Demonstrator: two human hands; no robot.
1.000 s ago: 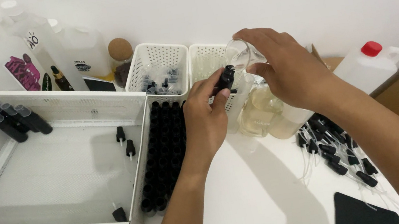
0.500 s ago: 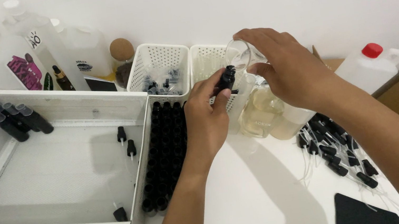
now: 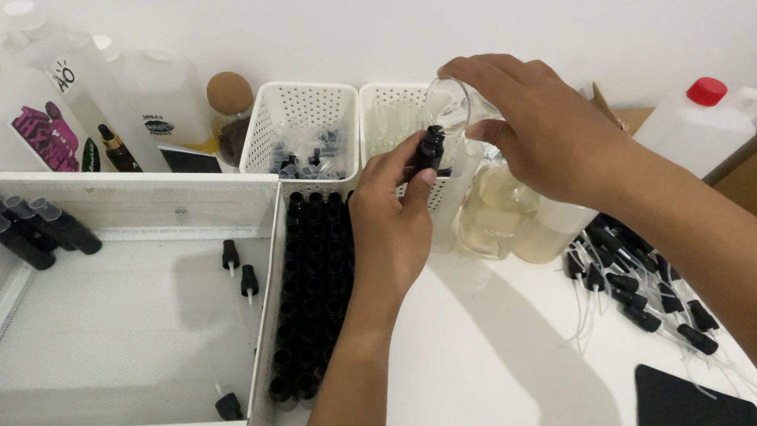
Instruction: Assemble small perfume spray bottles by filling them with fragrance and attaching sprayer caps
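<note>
over the back edge of the bench, just in front of the white baskets point(image 3: 304, 123), the small black bottle point(image 3: 430, 149) sits pinched in the left hand point(image 3: 395, 220), fingers closed round it. right hand point(image 3: 543, 131) is wrapped tight on a clear beaker point(image 3: 451, 108), tipped toward the bottle's mouth. narrow neck, so a wobble could spill liquid over fingers, or onto the rows of black bottles point(image 3: 314, 284) below.

Single head-worn view, looking steeply down and forward over a white table point(image 3: 486, 378) toward the wall at the top of the frame. The camera sits close: both forearms enter from the lower edge and right, meeting near the upper centre.
</note>
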